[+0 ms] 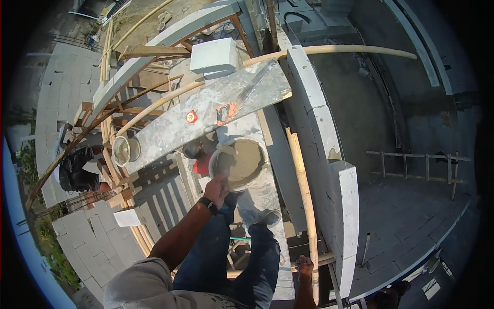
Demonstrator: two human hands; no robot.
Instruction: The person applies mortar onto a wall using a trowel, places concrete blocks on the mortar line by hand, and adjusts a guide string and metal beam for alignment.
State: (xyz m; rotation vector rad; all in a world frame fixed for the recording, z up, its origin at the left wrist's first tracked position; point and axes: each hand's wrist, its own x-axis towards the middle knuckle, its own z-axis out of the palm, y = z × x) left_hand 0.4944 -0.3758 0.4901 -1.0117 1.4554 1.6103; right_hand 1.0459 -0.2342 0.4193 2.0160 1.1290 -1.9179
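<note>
My left hand point(217, 188), with a dark watch on its wrist, is closed at the near left rim of a round bucket point(257, 177). What its fingers grip is hidden. Wet grey mortar point(246, 164) fills much of the bucket, and a pale tool part point(228, 150) shows at its left side. My right hand point(304, 265) is low on the right, beside a bamboo pole point(303, 195), with its fingers curled; anything in them is too small to tell. Beyond the bucket, a handsaw point(226, 113) and a red tape measure point(191, 117) lie on a mortar-stained board point(164, 131).
A white block point(213, 55) stands behind the board and a small bucket point(126, 150) at its left end. A block wall point(349, 216) runs along the right. One person point(80, 170) is at the left; another point(203, 164) is partly hidden beside the large bucket. Gaps show below the walkway.
</note>
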